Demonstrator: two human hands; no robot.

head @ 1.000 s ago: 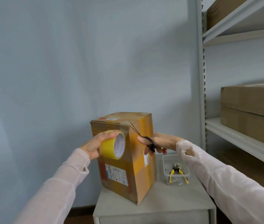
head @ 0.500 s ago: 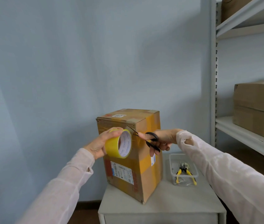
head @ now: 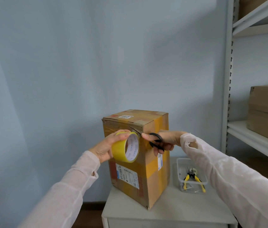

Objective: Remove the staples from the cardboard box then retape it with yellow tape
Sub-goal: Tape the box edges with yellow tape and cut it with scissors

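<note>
Compared with one second ago, the blades of the scissors (head: 154,142) are coming almost together, close to the upper front corner of the cardboard box (head: 146,170). The box is standing upright on a small cabinet (head: 171,211). The left hand (head: 106,148) is gripping the yellow tape roll (head: 125,146) and holding it against the front face of the box. The right hand (head: 164,139) is grasping the scissors, with its fingers through the black handles.

I think the cut is the risky part. The blade tips are pointing between the roll and the box, very near the left thumb, so a fast closing could nick the skin or scratch the cardboard. If the tape is getting slack, it could cut crooked or stick back onto the roll. Pulling hard could also tilt the tall box toward the plastic tub (head: 179,163) with the pliers (head: 194,178).
</note>
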